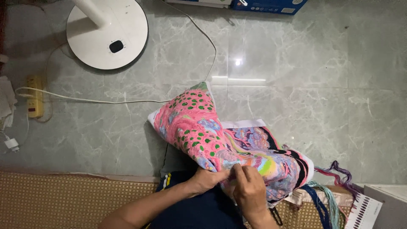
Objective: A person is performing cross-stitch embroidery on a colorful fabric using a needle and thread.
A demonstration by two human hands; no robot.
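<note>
A white fan base (107,34) and yellow power strip (35,96) sit on the marble floor (322,97). The left hand (204,180) grips the bundled pink embroidered cloth (203,131) over the lap; the right hand (250,188) pinches its edge, beside coloured threads (335,178).

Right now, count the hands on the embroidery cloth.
2. The left hand grips the near edge of the colourful embroidery cloth; the right hand pinches the cloth just beside it. No other hands show, though fingertips are tucked into folds.
</note>
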